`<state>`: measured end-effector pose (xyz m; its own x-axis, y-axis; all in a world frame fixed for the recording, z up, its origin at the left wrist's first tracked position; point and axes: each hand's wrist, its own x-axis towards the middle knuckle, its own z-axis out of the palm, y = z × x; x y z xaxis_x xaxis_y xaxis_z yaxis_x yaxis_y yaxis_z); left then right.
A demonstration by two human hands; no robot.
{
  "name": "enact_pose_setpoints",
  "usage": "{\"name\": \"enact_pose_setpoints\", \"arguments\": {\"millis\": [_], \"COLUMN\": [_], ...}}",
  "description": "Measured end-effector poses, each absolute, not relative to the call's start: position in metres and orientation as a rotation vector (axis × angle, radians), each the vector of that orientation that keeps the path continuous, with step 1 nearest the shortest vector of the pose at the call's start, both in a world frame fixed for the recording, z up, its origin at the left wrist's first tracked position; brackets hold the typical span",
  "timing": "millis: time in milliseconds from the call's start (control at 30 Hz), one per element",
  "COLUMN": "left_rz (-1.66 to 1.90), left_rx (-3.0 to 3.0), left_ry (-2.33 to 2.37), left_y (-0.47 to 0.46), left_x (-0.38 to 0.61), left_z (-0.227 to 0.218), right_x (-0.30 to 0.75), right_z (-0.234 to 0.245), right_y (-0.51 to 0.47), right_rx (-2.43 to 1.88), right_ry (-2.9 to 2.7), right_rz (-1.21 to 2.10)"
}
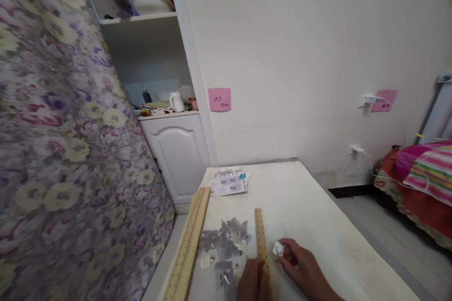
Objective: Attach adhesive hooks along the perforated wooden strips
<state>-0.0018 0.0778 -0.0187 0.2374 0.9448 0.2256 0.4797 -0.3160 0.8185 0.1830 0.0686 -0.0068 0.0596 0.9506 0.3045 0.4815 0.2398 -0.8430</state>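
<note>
Between the thumb and fingers of my right hand is a small white hook, held just above the table to the right of a wooden strip. That strip is narrow, has a row of small holes and lies lengthwise on the table. My left hand is closed on its near part, with the fingertips partly hidden. Left of the strip, a loose pile of clear adhesive hooks spreads over the tabletop, some with whitish backing squares.
More perforated wooden strips lie along the left edge of the white table. Packaging cards rest at its far end by the wall. A floral curtain hangs at left, near a cabinet; a bed stands right.
</note>
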Motion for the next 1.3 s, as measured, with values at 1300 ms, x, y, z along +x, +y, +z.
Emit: {"name": "enact_pose_setpoints", "arguments": {"millis": [1300], "left_rz": [0.918], "left_rx": [1.936], "left_ry": [1.454], "left_y": [0.122], "left_x": [0.021], "left_z": [-0.036], "right_x": [0.158], "right_z": [-0.037], "right_y": [0.093], "right_rx": [-1.402], "right_ry": [-1.457], "right_rz": [0.685]}}
